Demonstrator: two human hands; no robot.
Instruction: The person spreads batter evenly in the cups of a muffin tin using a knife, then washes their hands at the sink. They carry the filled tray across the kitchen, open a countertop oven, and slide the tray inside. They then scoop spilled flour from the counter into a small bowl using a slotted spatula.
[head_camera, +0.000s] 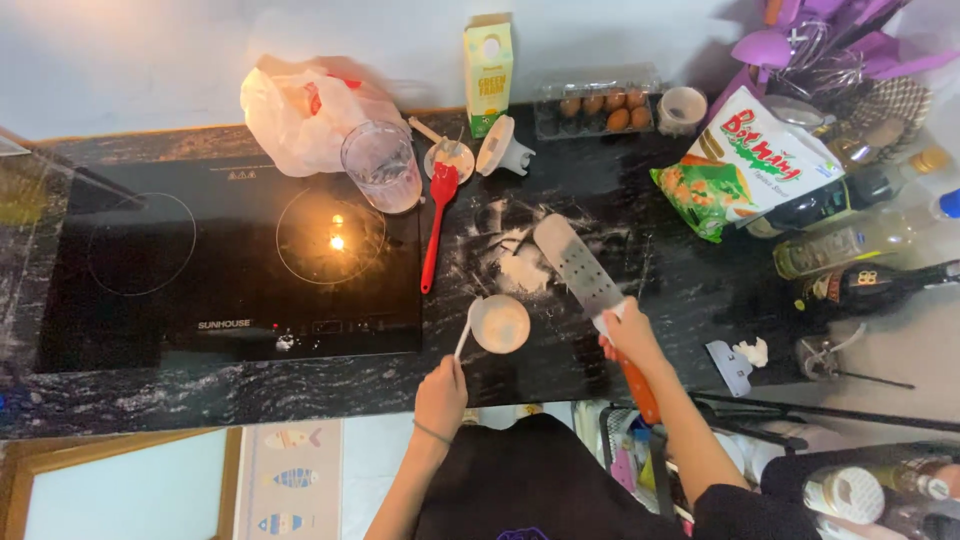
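My left hand (442, 392) grips the handle of a small white measuring cup (499, 324) holding pale flour, resting on the dark marble counter (620, 190). My right hand (630, 335) is closed on the orange handle of a slotted metal spatula (577, 263). Its blade lies flat beside a heap of spilled flour (522, 268) just above the cup.
A black two-ring cooktop (230, 265) lies left. Behind the flour are a red silicone spatula (437, 225), a clear measuring jug (382, 165), a white plastic bag (295, 110), a milk carton (488, 70) and an egg tray (596, 103). A green snack bag (745, 165) and bottles (860, 240) crowd the right.
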